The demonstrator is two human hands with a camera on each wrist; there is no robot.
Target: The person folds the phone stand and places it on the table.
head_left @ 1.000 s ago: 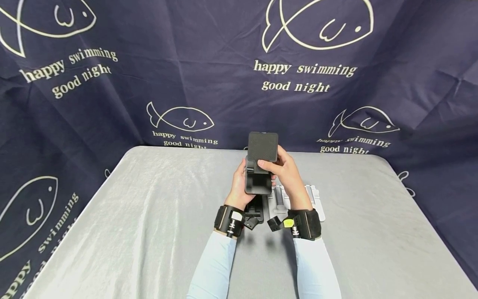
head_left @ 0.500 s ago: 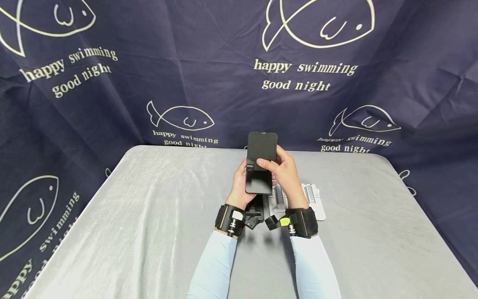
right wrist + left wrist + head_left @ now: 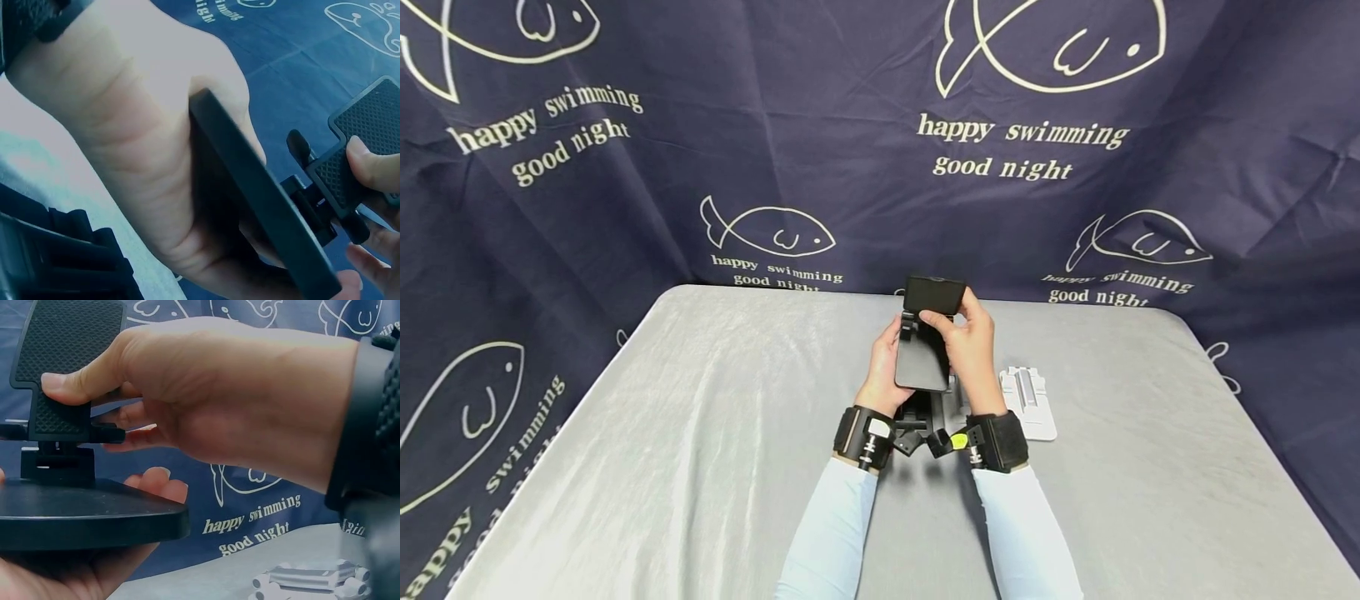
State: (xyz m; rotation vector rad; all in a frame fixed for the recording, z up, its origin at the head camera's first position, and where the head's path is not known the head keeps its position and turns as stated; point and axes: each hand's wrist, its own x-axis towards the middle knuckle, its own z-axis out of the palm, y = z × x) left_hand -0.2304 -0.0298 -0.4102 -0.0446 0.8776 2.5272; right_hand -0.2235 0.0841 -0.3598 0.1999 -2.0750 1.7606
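A black foldable phone stand is held up above the table between both hands. My left hand cups its flat base from below, fingers curled at the edges, as the left wrist view shows under the base. With thumb and fingers, my right hand pinches the textured support plate. That plate stands raised at an angle over the base, joined by a short hinged neck. In the right wrist view the base appears edge-on, with the plate beyond it.
A white folded stand lies on the grey cloth-covered table, right of the hands. Below the wrists are a black one and a grey one, both partly hidden. A dark blue printed curtain hangs behind.
The support plate has tilted and now looks shorter from above, showing more of the base and hinge. My right wrist has shifted slightly left, uncovering more of the white stand.
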